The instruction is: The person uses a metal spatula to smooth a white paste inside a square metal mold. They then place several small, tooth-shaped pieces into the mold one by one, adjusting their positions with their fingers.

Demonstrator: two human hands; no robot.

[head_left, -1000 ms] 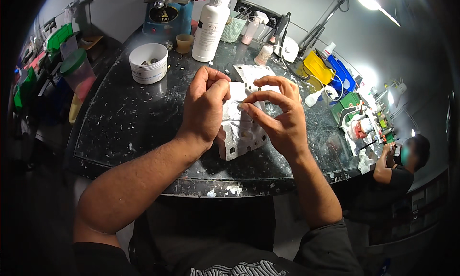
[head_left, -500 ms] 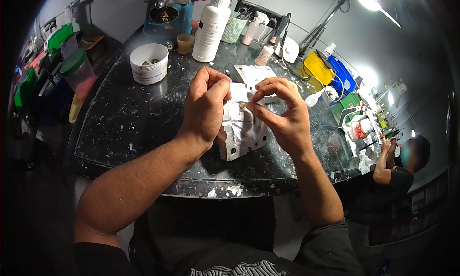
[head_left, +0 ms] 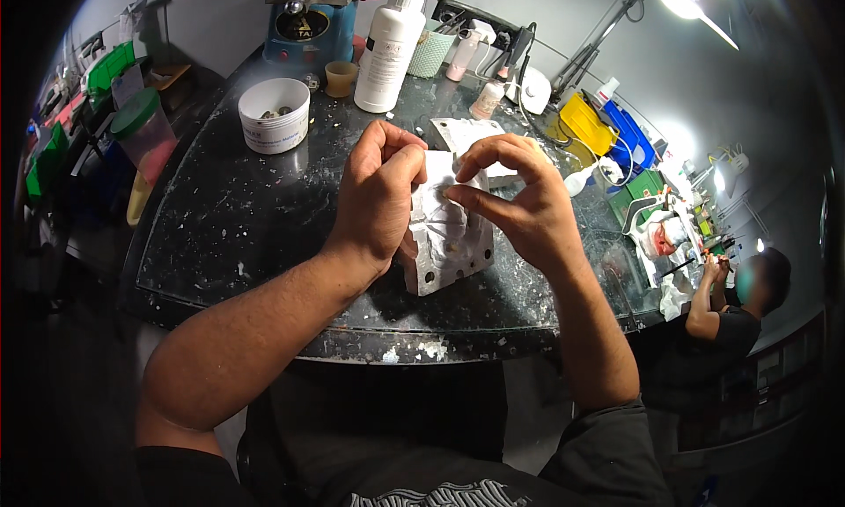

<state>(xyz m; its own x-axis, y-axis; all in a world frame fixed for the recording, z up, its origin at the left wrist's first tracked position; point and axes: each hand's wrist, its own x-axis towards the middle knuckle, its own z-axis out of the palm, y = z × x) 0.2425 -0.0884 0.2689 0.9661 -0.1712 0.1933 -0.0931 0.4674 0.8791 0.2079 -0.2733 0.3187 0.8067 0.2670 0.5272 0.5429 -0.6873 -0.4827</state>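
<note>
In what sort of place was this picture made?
Probably a workshop, perhaps a dental laboratory. The dark bench spotted with white, the white-filled block and the blue machine at the back suggest this.

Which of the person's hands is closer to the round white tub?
Left. The left hand is right of the white tub, not touching it; the right hand is farther right, beyond the left one.
</note>
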